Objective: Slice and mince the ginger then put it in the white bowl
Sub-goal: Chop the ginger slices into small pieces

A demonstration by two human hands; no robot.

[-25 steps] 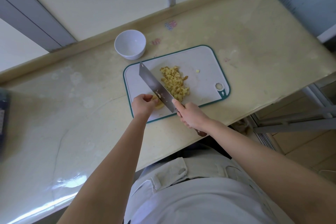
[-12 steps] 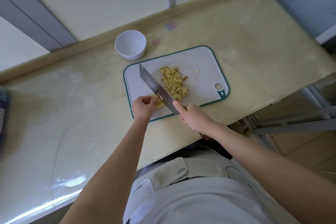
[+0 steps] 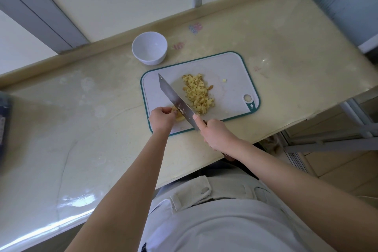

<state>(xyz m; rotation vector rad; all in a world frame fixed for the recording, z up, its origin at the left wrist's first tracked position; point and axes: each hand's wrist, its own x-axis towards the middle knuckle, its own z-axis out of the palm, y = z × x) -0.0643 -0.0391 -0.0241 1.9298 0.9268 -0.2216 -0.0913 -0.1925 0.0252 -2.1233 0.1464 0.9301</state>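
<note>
**Small piece, fingers next to the blade**

Head view. Your left hand point(image 3: 162, 117) has its fingers curled around the last ginger piece point(image 3: 179, 116), at the near left part of the cutting board point(image 3: 225, 67). Your right hand point(image 3: 216, 135) is closed around the handle of the knife point(image 3: 173, 96), and one fingertip reaches forward onto the blade. The blade lies slanted across the board, just beside your left fingers and against the piece they hold. Its tip points away from you.

The main danger, I think, is here. The piece is small and mostly hidden under your hand, so there is little to hold. If it slips or rolls when you press, the edge can meet a fingertip. Please tuck the fingertips back.

Some wet bits stick to the side of the blade. They can drop onto the counter point(image 3: 81, 108) when you lift the knife.

The chopped ginger point(image 3: 198, 93) is in a pile just right of the blade and looks coarse, so it probably needs more mincing. A hard chop may throw pieces off the board. One stray bit point(image 3: 224, 80) already lies apart and is easy to forget.

The white bowl point(image 3: 151, 60) is empty, beyond the far left corner of the board. During the transfer, ginger may fall between them.
</note>
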